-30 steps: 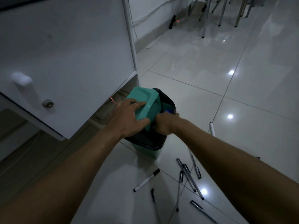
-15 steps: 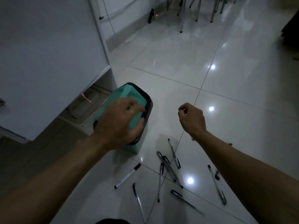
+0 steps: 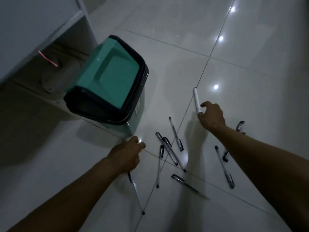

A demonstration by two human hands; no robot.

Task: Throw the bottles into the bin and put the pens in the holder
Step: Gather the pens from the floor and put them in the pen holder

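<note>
The bin (image 3: 110,81), green with a black liner around its rim, stands on the tiled floor (image 3: 250,64) at the left, by a white cabinet (image 3: 33,22), and its swing lid is shut; no bottles are in sight, so the bottle part looks finished and the pens are now the step in hand. The right hand (image 3: 211,115) is down at the far right of the scatter, its fingers curled around the near end of a white marker (image 3: 196,99) that points away along a tile seam; the grip looks closed, though whether the marker has left the floor is hard to tell in this dim light. The left hand (image 3: 127,154) hangs low near the bin's near corner, loosely curled with the fingertips drawn together, and it seems to hold nothing. Between and below the two hands lie the pens (image 3: 168,153), about nine dark-capped ones, some crossed over each other, one partly under the right forearm. No holder shows anywhere in view. The next move calls for gathering the pens, probably several at a time, then finding the holder, which must be outside the frame.
</note>
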